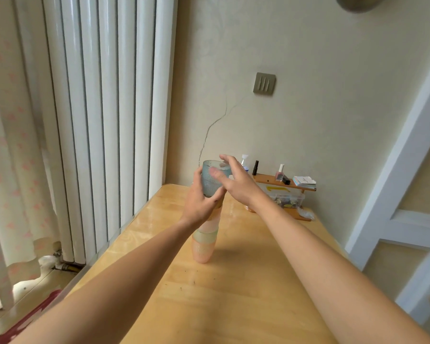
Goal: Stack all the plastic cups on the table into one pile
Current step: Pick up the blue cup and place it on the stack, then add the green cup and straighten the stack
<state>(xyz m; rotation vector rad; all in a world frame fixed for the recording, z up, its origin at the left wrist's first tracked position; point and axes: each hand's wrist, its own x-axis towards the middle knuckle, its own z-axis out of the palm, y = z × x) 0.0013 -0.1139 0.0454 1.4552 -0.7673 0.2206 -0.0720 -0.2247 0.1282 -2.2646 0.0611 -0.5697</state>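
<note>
1. A pale wooden table [233,294] ran away from the camera toward a cream wall; a white radiator [104,108] stood along the left, with a patterned curtain [8,145] beside it
2. At the far right edge of the table sat a small wooden shelf [283,184] carrying little bottles and a stack of cards, with a clear box tucked under it
3. Mid-table stood the cup stack [205,242], upright, orange at the base with a greenish band and paler cups above
4. The blue cup [210,178] sat at the very top of that pile, rim up
5. The left hand [199,202] was curled around the blue cup's lower wall and the stack just beneath, fingers wrapped in a firm hold
6. The right hand [233,180] had its fingers spread loosely, thumb on the cup's side and fingertips at the rim; whether it truly gripped, I could not tell
7. Bare tabletop lay all round the stack, near side widest; the left edge ran close to the radiator
</note>
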